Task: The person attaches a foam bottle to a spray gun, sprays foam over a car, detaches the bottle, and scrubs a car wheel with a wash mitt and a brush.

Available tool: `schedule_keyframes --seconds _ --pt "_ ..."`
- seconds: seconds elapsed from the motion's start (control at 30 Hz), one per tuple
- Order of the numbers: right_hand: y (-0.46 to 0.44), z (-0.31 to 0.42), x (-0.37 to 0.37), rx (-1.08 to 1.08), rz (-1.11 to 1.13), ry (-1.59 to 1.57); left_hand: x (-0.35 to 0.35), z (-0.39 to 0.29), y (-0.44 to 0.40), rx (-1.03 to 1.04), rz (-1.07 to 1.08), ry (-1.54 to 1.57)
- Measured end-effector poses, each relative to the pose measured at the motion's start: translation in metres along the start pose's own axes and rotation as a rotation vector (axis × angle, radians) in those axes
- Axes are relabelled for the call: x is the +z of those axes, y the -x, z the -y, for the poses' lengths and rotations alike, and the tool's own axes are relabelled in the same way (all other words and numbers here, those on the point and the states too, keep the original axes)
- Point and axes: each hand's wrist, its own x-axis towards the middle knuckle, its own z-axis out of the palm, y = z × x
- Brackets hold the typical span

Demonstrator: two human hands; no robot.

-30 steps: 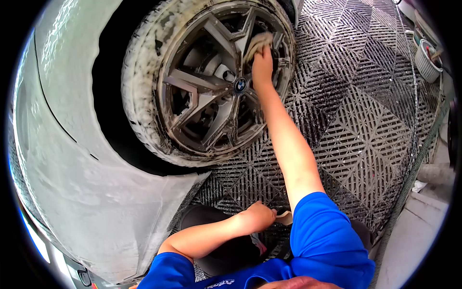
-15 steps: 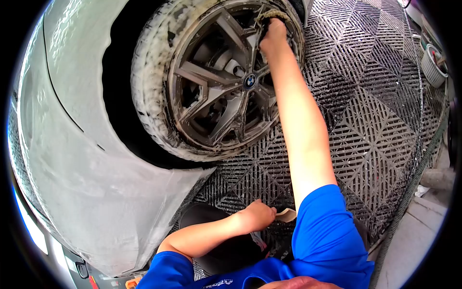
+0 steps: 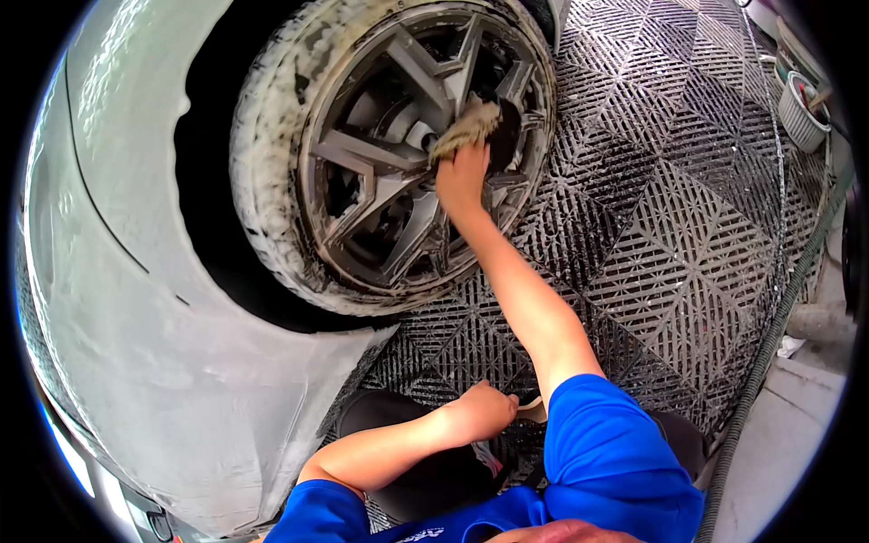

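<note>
A dark grey alloy wheel [image 3: 376, 190] fills the upper middle of the view, and its tyre [image 3: 262, 172] is streaked with white foam. My right hand [image 3: 463, 181] is closed on a brush [image 3: 469, 131] with tan bristles, which lies against the spokes and covers the hub centre. Down by my knees, my left hand [image 3: 480, 412] is closed round a pale wooden handle [image 3: 532, 410]. What that handle belongs to cannot be made out.
The pale grey car body [image 3: 163, 380] curves along the left, wet with foam. Black grated floor tiles [image 3: 697, 262] lie on the right. A hose [image 3: 769, 362] runs along their edge, and a ribbed bucket [image 3: 802, 118] stands at upper right.
My right hand has brought the brush from the rim's upper right edge down and left to the hub. My left hand stays in place with the handle. The view has shifted slightly.
</note>
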Motion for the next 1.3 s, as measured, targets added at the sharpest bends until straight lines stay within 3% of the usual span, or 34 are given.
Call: schedule_keyframes --seconds 0.1,0.17,0.27,0.3,0.43,0.53,0.6,0.67,0.73,0.8,0.9,0.97,1.0,1.07,1.1,1.13,1.23,1.3 --pt "0.0 -0.017 -0.013 -0.026 0.093 0.133 -0.005 -0.001 -0.003 0.007 -0.006 -0.017" --pt "-0.028 -0.053 -0.009 -0.054 0.005 0.231 -0.006 -0.002 -0.006 -0.017 0.001 -0.005" --pt "-0.084 -0.093 -0.011 0.145 0.075 0.389 -0.005 0.0 -0.005 -0.019 -0.028 0.032" --pt "-0.101 -0.1 -0.014 0.189 0.044 0.299 -0.005 0.002 -0.005 -0.016 -0.018 0.032" --pt "-0.114 -0.09 -0.032 0.227 -0.056 0.34 0.008 0.007 -0.01 -0.03 -0.01 0.017" --pt "-0.104 -0.123 -0.027 0.236 -0.115 0.065 -0.002 0.008 -0.012 -0.024 0.078 -0.013" --pt "-0.104 -0.153 -0.024 0.272 0.029 -0.003 -0.002 0.007 -0.015 -0.018 0.048 -0.003" --pt "-0.118 -0.116 -0.031 0.618 -0.106 -0.449 -0.005 0.009 -0.018 -0.015 0.012 -0.005" --pt "-0.118 -0.088 -0.032 0.448 -0.354 -0.686 -0.01 0.005 -0.017 -0.016 0.024 0.028" --pt "-0.12 -0.118 -0.024 0.413 -0.325 -0.56 -0.009 0.007 -0.013 -0.006 0.012 0.037" --pt "-0.127 -0.149 -0.053 0.334 0.06 -0.097 -0.001 0.009 -0.007 0.005 0.001 0.053" --pt "-0.133 -0.128 -0.072 0.298 0.292 0.314 0.004 0.01 -0.005 -0.007 -0.02 0.041" --pt "-0.129 -0.122 -0.069 0.296 0.302 0.327 0.009 0.011 -0.005 -0.007 -0.039 0.027" --pt "-0.12 -0.111 -0.065 0.166 0.369 0.861 0.005 0.008 -0.005 -0.002 -0.021 -0.071" --pt "-0.102 -0.117 -0.062 -0.043 0.13 0.889 -0.001 0.007 -0.006 0.003 -0.023 -0.072" --pt "-0.087 -0.118 -0.059 -0.048 0.061 0.778 -0.004 0.005 -0.008 0.004 -0.024 -0.077" --pt "-0.097 -0.138 -0.042 0.035 0.095 0.506 -0.004 0.0 -0.005 -0.009 -0.077 -0.062" --pt "-0.112 -0.129 -0.037 0.376 0.059 0.24 0.002 -0.001 -0.005 0.006 -0.089 0.037"
